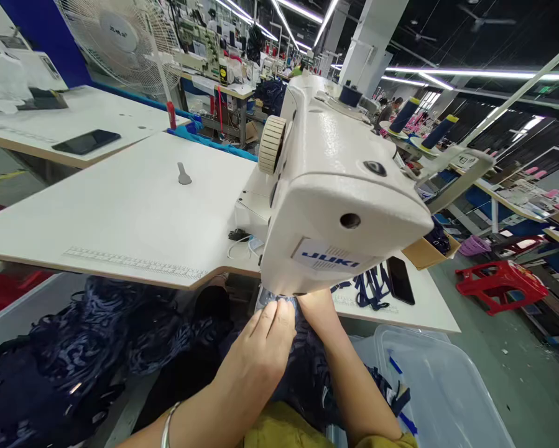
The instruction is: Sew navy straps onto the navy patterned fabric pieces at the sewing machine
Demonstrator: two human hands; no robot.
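Note:
A white JUKI sewing machine (pixel 339 205) stands in front of me, and its head hides the needle area. My left hand (pixel 267 339), with a silver bangle at the wrist, is closed on navy patterned fabric (pixel 302 354) just below the machine head. Its fingers are together and bent over the cloth. My right hand (pixel 319 306) reaches in beside it from the right. The machine head covers its fingers, so their grip is hidden. The fabric hangs down between my forearms onto my lap.
Piles of navy garments (pixel 87 336) fill a bin on the left. A clear plastic bin (pixel 438 379) stands at right. Navy straps (pixel 372 286) and a phone (pixel 401 280) lie on the right tabletop. A grey metal piece (pixel 183 174) lies on the left tabletop.

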